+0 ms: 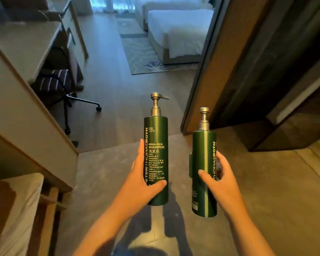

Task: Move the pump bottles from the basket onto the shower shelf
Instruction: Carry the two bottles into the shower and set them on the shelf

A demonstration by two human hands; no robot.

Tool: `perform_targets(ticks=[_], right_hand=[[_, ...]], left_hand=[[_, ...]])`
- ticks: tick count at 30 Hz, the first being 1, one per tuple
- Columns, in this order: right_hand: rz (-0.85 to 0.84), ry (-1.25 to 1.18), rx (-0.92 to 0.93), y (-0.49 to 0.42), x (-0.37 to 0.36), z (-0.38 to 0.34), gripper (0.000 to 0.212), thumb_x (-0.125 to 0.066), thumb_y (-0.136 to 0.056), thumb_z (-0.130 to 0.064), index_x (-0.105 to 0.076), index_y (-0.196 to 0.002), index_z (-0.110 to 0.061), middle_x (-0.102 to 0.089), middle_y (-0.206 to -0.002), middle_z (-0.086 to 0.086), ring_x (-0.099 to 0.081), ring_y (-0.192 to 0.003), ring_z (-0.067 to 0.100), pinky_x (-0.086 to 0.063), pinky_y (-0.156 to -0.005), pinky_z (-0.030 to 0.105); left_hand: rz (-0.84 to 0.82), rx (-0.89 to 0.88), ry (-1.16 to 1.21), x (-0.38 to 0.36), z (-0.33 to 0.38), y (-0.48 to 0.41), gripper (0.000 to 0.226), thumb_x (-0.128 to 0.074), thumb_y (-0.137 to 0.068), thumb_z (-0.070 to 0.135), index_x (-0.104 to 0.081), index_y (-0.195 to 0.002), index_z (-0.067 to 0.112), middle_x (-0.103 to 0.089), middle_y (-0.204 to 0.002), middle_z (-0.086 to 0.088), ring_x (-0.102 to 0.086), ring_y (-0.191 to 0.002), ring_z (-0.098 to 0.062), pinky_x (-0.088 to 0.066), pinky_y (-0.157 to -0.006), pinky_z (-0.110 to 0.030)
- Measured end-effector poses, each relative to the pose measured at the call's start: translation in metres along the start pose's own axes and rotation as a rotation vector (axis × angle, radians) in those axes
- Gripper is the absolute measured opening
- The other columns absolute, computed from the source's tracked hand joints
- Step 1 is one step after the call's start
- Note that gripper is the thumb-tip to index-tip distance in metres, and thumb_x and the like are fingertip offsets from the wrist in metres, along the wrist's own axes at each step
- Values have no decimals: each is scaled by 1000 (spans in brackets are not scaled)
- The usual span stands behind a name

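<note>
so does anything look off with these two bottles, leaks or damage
No spills or dents show. The left hand holds the shampoo bottle and the right hand the second bottle, both upright. One oddity: a small green tab juts from the second bottle's side; the shampoo bottle shows none.

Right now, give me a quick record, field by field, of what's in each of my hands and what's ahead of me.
left hand: grips shampoo bottle, upright, front label facing the camera
right hand: grips second pump bottle, upright
contact: the two do not touch
ahead: office chair, rug, bed
basket, shower shelf: not in view
</note>
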State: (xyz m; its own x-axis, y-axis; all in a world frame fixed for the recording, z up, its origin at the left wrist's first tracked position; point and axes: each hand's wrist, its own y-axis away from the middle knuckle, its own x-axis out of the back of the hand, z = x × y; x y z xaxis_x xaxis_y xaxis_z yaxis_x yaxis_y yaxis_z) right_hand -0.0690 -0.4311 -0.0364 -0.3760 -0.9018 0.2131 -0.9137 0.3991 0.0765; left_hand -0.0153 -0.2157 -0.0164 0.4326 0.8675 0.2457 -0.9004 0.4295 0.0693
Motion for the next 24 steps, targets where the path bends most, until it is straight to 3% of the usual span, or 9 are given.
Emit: perform_targets(ticks=[3, 5, 8, 11, 14, 17, 20, 22, 24], right_hand=[[184, -64, -12, 4, 64, 14, 64, -72, -77, -12, -42, -113, -56, -62, -97, -34, -59, -88, -16, -46, -57, 4], [286, -96, -24, 8, 98, 21, 61, -71, -79, -13, -44, -111, -57, -60, -93, -42, -60, -88, -16, -45, -57, 2], [420, -131, -64, 10, 141, 32, 60, -71, -78, -23, -43, -111, -64, -60, -97, -41, -61, -90, -12, -48, -58, 7], [512, -147, -97, 5, 175, 46, 60, -70, -78, -25, -44, -112, -66, -62, -101, -35, -62, -92, -8, -50, -62, 13], [581, -144, -119, -12, 206, 59, 60, -69, -79, -19, -47, -108, -67, -64, -98, -33, -63, -89, -9, -49, -58, 7], [633, -131, -137, -40, 235, 64, 60, -69, -81, -16, -47, -105, -66, -65, -95, -31, -64, -87, -7, -47, -58, 5], [645, -143, -173, -78, 267, 59, 52, -69, -76, -30, -47, -112, -60, -66, -96, -26, -65, -86, -3, -50, -57, 9], [650, -153, -185, -107, 290, 54, 51, -67, -72, -41, -48, -116, -55, -67, -97, -24, -66, -85, -2, -51, -56, 11], [681, -162, -179, -134, 313, 52, 52, -65, -70, -46, -50, -120, -49, -68, -97, -22, -66, -85, 0, -51, -59, 15]], left_hand=[[-134, -43, -8, -51, 19, -24, 112, -74, -76, 22, 14, -125, 73, -30, -143, 16, -47, -113, 4, -44, -84, -16], [-211, -65, -44, -79, 30, -42, 112, -74, -75, 25, 14, -126, 72, -30, -143, 16, -48, -113, 2, -45, -87, -22], [-299, -91, -88, -118, 41, -71, 112, -74, -75, 24, 14, -128, 70, -29, -143, 16, -48, -115, -4, -47, -91, -30], [-385, -114, -79, -156, 46, -105, 112, -74, -74, 23, 13, -128, 70, -29, -138, 24, -48, -114, 2, -48, -81, -17], [-473, -122, -79, -195, 48, -142, 112, -74, -74, 24, 13, -129, 69, -29, -135, 29, -46, -113, 9, -45, -77, -11], [-560, -120, -30, -231, 57, -185, 112, -76, -71, 26, 9, -129, 70, -30, -136, 30, -44, -118, 5, -44, -95, -25], [-647, -115, 28, -262, 71, -235, 110, -76, -66, 31, 4, -129, 72, -29, -127, 48, -39, -119, 11, -33, -101, -34], [-705, -123, 82, -286, 81, -267, 109, -75, -70, 22, 0, -132, 69, -31, -128, 48, -37, -122, 10, -32, -102, -37], [-751, -94, 133, -312, 88, -295, 110, -72, -74, 4, -4, -137, 62, -28, -136, 44, -34, -131, -4, -31, -108, -46]])
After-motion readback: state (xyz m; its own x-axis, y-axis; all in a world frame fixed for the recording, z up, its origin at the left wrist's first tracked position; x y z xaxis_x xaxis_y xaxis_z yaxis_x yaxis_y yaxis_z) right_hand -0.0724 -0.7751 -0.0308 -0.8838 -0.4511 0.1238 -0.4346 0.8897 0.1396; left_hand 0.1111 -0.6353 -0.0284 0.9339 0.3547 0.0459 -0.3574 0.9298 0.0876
